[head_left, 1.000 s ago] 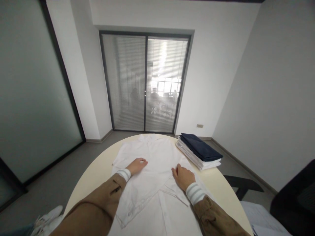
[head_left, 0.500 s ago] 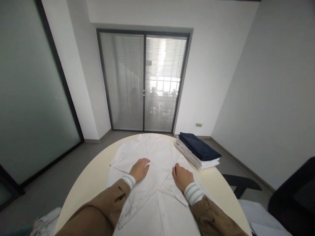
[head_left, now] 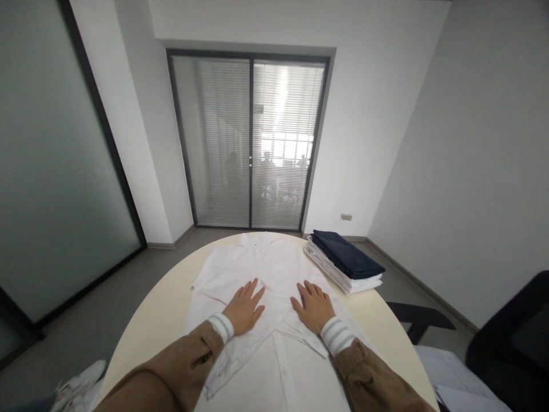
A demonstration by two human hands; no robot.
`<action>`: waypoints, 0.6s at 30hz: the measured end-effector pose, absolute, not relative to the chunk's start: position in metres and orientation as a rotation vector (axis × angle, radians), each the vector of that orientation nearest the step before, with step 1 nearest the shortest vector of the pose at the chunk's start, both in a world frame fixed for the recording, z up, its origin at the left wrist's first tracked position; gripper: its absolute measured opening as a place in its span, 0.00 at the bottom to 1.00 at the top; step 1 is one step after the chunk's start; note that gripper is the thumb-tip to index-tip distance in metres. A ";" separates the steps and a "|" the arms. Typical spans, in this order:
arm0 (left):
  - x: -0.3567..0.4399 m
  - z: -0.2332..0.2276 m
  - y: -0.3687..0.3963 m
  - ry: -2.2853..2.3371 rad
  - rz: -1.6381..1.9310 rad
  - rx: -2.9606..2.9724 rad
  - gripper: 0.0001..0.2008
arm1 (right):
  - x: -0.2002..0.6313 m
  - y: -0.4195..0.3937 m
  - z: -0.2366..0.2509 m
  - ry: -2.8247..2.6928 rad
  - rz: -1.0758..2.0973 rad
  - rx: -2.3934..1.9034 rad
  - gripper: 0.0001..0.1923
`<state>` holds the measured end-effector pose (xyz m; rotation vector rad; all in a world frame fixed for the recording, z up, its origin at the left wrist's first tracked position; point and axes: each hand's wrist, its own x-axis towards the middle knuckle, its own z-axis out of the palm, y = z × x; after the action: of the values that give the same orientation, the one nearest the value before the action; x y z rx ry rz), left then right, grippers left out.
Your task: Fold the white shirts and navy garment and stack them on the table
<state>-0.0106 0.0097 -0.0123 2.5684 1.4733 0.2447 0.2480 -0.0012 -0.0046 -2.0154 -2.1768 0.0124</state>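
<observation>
A round cream table fills the lower middle of the frame, its far edge curving toward the glass doors with blinds at centre. Spread flat across the table is a white shirt, collar toward the far edge and hem running off the bottom of the frame; it covers most of the tabletop from the centre down. One sleeve is folded in across the body, lying slantwise from the lower left toward the middle.

On the far right part of the table, just beside the shirt's right shoulder, sits a stack of folded clothes, white ones below and a dark navy piece on top. A dark chair stands at the lower right of the frame, off the table.

Both hands lie on the shirt's chest area, a little below the middle of the frame, near each other with a strip of fabric between them. The left hand rests palm down with fingers spread and straight, pressing flat on the folded sleeve. The right hand is likewise flat and open, fingers splayed on the cloth. Neither hand grips anything. Brown sleeves with striped white cuffs run back to the bottom edge.
</observation>
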 end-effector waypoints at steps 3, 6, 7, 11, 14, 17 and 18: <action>-0.012 -0.011 0.010 1.487 0.290 2.577 0.28 | 0.249 0.000 -0.008 -2.171 0.048 -2.035 0.35; -0.013 -0.010 0.009 1.508 0.306 2.565 0.27 | 0.250 0.003 -0.013 -2.181 0.105 -2.057 0.36; -0.014 -0.010 0.009 1.515 0.286 2.557 0.28 | 0.251 0.004 -0.015 -2.184 0.129 -2.070 0.37; -0.023 -0.010 0.009 1.556 0.139 2.514 0.29 | 0.252 0.007 -0.021 -2.178 0.205 -2.113 0.39; -0.037 -0.011 0.010 1.604 0.097 2.482 0.32 | 0.252 0.007 -0.020 -2.172 0.225 -2.117 0.40; -0.058 -0.015 0.015 1.550 0.219 2.501 0.29 | 0.251 0.009 -0.013 -2.208 0.228 -2.130 0.40; -0.066 -0.016 0.019 1.566 0.304 2.509 0.26 | 0.249 0.010 -0.008 -2.228 0.237 -2.155 0.40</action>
<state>-0.0664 0.0185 -0.0165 2.5089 1.5665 0.3037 0.2490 0.0102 -0.0085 -2.1547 -2.2279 0.2374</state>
